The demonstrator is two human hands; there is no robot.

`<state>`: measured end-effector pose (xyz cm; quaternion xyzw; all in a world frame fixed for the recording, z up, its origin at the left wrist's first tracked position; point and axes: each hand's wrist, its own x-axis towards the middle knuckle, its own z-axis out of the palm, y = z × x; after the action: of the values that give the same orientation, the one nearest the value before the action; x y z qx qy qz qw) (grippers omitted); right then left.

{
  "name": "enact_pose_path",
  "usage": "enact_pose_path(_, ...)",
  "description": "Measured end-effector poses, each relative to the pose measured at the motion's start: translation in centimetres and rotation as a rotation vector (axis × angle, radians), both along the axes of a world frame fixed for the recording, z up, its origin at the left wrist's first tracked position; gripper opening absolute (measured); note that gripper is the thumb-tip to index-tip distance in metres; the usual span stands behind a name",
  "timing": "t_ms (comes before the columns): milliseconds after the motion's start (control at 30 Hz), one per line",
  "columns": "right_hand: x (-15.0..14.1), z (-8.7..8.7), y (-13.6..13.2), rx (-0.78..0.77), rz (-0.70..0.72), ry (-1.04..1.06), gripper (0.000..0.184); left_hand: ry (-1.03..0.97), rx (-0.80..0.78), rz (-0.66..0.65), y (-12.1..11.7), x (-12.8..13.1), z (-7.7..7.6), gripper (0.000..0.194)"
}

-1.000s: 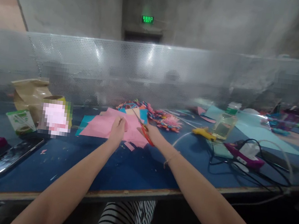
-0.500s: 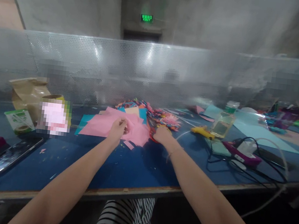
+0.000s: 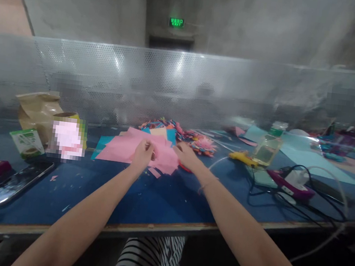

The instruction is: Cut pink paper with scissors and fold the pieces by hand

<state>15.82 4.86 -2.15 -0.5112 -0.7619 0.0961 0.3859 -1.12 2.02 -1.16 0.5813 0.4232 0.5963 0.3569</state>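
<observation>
Pink paper sheets [image 3: 120, 147] lie in a loose stack in front of me, over blue sheets [image 3: 102, 144]. My left hand [image 3: 143, 151] is over the stack, thumb and fingers pinched on a small piece of pink paper [image 3: 159, 151]. At the stack's right edge is my right hand [image 3: 187, 155], fingers slightly bent and apart, with nothing visible in them. Part of a red handle [image 3: 185, 168], probably of scissors, shows under that hand. A small pink strip [image 3: 154, 172] rests just below the stack.
Behind the stack lies a fringed, multicoloured paper garland [image 3: 203, 144]. To the right are a yellow glue gun [image 3: 242, 158], a bottle [image 3: 268, 149], a purple power strip [image 3: 290, 186] and cables. A phone [image 3: 16, 184] and a brown paper bag [image 3: 36, 109] are on the left.
My right hand has moved left, off the red handle, to the edge of the pink paper. My left hand stays over the stack. The view has shifted slightly.
</observation>
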Motion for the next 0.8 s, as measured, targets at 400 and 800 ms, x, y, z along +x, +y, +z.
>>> enact_pose_path(400,-3.1,1.0,-2.5,-0.270,0.322,0.467,0.018,0.003,0.007,-0.010,-0.5,0.3,0.4,0.017)
enact_pose_path(800,-3.5,1.9,-3.4,-0.245,0.244,0.387,0.023,-0.218,-0.139,-0.063,0.3,0.2,-0.2,0.028)
